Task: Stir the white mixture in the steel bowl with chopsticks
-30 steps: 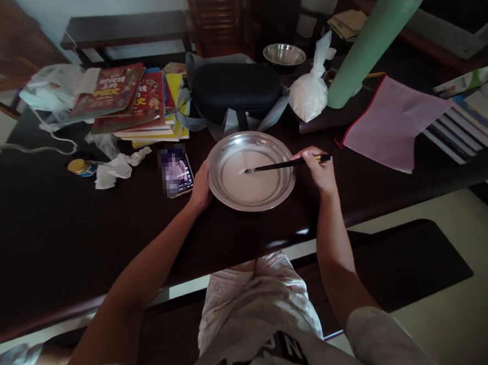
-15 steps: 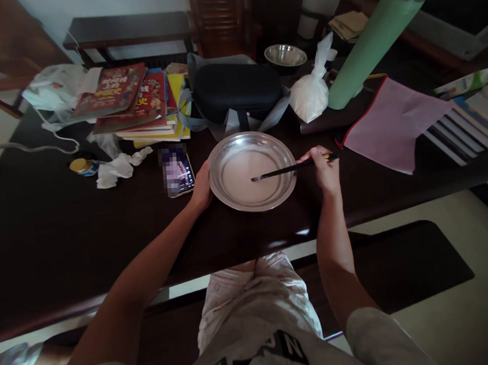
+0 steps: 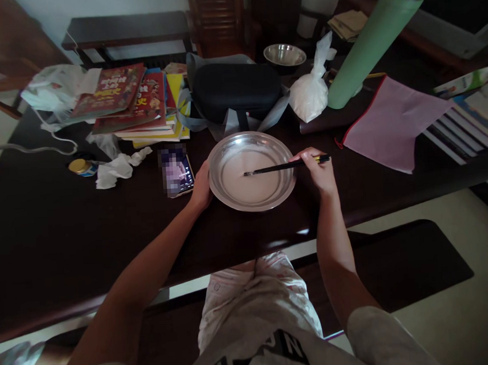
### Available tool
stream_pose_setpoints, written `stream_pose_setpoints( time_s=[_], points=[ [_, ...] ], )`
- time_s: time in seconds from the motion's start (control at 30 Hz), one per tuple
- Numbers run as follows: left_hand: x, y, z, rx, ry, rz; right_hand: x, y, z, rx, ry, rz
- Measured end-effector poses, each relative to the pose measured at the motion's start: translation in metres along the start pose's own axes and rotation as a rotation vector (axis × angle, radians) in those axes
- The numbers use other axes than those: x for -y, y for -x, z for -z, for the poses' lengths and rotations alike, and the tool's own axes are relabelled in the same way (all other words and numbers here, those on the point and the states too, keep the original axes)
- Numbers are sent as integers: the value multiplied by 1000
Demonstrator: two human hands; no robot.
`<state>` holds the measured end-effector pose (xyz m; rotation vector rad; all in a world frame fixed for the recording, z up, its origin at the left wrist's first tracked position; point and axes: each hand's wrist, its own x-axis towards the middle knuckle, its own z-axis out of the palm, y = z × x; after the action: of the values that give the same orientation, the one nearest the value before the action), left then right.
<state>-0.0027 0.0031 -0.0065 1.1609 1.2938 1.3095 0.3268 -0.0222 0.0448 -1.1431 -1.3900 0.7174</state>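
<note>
1. Plainly, the right hand [image 3: 318, 172] was pinched shut on the chopsticks [image 3: 284, 166], gripping them near their far, yellow-tipped end, just outside the right rim of the pan [image 3: 216, 176].
2. The chopsticks' long axis ran almost level from right to left, sloping slightly down toward the tips, which sat in the pale liquid [image 3: 248, 185] near the pan's middle.
3. So the liquid lay to the left of the right fingers, a chopstick's length away, with the shaft crossing over the right rim.
4. The left hand [image 3: 201, 188] was curled against the pan's left rim, fingers closed on its edge; whether they reached under it could not be told.
5. The pan stood on the dark table [image 3: 65, 232], between both hands, close to the near edge.
6. A phone [image 3: 176, 172] lay just beside the left hand; a black case [image 3: 236, 89] and a white bag [image 3: 312, 93] lay behind the pan, and books [image 3: 135, 104] were stacked to the far left.
</note>
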Motion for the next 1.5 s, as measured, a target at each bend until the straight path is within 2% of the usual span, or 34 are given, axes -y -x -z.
stream_pose_setpoints(
  time_s=[0.13,0.27,0.33,0.47,0.63,0.8,0.97,1.13,1.3,1.5],
  points=[
    [-7,2,0,-17,-17,-9,-1,0,1,-102,-39,-2],
    [-17,6,-2,-16,-8,-2,0,0,0,5,5,-10],
    [-18,8,-3,-12,-8,6,1,-1,-1,-1,21,2],
    [-13,5,-3,-34,5,13,0,-1,0,-114,-13,-11],
    [-3,0,-2,-23,-1,-15,0,0,0,16,11,2],
    [-1,0,0,-32,16,-7,-1,0,0,-116,-16,-8],
    [0,-1,0,8,15,-34,-1,0,-1,2,-11,8],
    [-7,2,-5,-17,69,10,-2,-1,-1,-111,-19,-1],
    [-6,2,-5,-13,76,22,-3,-1,0,2,-14,10],
    [3,-2,-2,29,53,-15,-3,-1,0,-104,-40,1]
  ],
)
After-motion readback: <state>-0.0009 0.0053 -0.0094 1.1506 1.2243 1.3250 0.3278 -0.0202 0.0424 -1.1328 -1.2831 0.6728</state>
